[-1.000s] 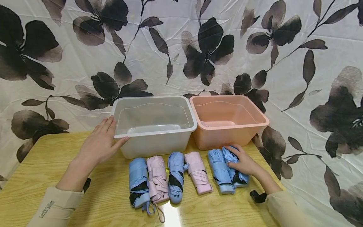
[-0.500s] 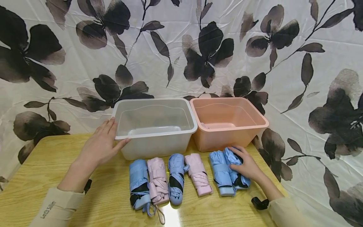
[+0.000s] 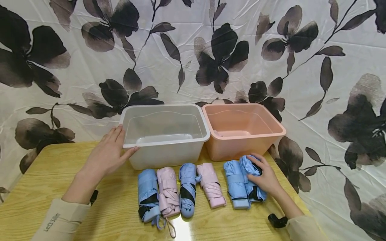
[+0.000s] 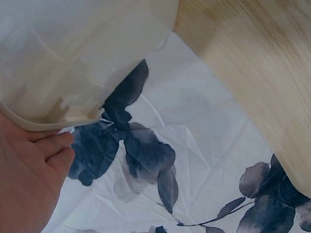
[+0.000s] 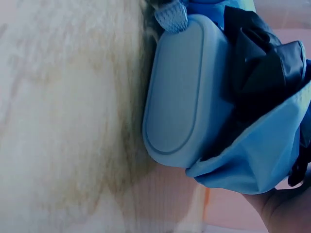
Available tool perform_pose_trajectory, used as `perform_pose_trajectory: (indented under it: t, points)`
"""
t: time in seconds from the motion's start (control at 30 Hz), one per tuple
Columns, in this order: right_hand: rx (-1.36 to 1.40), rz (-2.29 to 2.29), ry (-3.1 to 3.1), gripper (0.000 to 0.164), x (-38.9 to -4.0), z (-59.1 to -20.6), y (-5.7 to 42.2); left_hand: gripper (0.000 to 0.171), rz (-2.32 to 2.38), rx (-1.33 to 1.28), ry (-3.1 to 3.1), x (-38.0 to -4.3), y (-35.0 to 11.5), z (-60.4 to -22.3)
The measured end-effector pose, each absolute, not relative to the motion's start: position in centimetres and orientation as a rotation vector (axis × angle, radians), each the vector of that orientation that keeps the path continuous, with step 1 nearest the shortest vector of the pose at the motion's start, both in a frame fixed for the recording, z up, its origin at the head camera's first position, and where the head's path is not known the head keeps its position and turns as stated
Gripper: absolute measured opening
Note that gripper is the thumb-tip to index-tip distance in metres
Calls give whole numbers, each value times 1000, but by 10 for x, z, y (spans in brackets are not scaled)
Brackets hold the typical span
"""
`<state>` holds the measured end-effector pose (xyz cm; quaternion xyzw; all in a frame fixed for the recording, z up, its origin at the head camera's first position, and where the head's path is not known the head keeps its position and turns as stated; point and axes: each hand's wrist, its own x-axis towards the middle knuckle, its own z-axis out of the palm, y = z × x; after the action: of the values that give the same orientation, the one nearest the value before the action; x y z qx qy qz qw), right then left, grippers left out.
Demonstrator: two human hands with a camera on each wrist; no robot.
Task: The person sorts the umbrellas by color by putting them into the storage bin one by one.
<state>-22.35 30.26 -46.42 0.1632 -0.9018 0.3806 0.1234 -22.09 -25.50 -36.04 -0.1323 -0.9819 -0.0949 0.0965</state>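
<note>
While the right grip [image 3: 263, 175] pinches the end blue umbrella [image 3: 248, 167] btwn thumb and fingers, that umbrella looks to be lying on the tabletop [image 3: 114, 214], base toward the person. R wrist cam gets its oval base [image 5: 175, 92] up close, w/ black folds [image 5: 257, 63] showing out of the blue fabric. Just left of the right grip, right up against the held one, is a second blue umbrella [image 3: 236, 182]. Then a small gap and a pink umbrella [image 3: 211, 185]. Further left, approx midway btwn the two grips, there's a round-ended blue umbrella [image 3: 188, 192], another pink umbrella [image 3: 168, 192] and a far blue umbrella [image 3: 147, 189], all side by side.

Left grip [image 3: 105, 152] is on the near left corner of the gray bin [image 3: 166, 155], fingers straight and close together along its side, thumb spread off over the front rim. Orange bin [image 3: 238, 147] is just beyond the right grip and a bit left, beside the gray one. Floral sheet [image 3: 169, 13] hangs behind it all, past both grips.
</note>
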Motion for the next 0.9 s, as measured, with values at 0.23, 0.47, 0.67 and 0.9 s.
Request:
perform_pose_trajectory:
  t: [0.23,0.47,0.67,0.9]
  points:
    - [419,1117,-2580,72,-219,-466,306,97,-279,-389,-2909,-221,-254,-362]
    - [452,1222,-2523,69,-216,-463,313,96,-283,-388,-2910,-221,-254,-362]
    - [376,1250,-2465,69,-212,-448,315,97,-286,-385,-2916,-221,-255,-362]
    - [343,1292,-2406,71,-208,-429,309,96,-284,-394,-2914,-221,-254,-361]
